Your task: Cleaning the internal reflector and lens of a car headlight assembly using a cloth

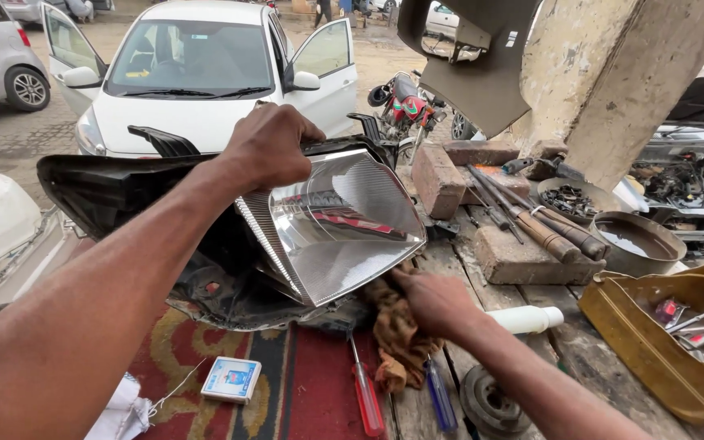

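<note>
The left hand (269, 147) comes in on a long, outstretched arm from the lower left, palm down, fingers curled over the top rim of a car headlamp (332, 224) and closed firmly on it. The right hand (433, 301) reaches in from the lower right with the wrist low, its fingers pressed on a brown rag (397, 338) at the lamp's lower edge; whether they pinch the rag or only push it I cannot tell. The headlamp stands tilted on its black housing at the near left part of the wooden workbench (547, 350), partly over a red patterned mat (287, 383). Its long axis runs left to right, the ribbed clear lens facing right and toward the camera, the dark back trailing off to the left. A red-handled screwdriver (366, 391) and a blue-handled one (440, 395) lie just below the rag, and a white bottle (527, 319) lies beside the right wrist.
</note>
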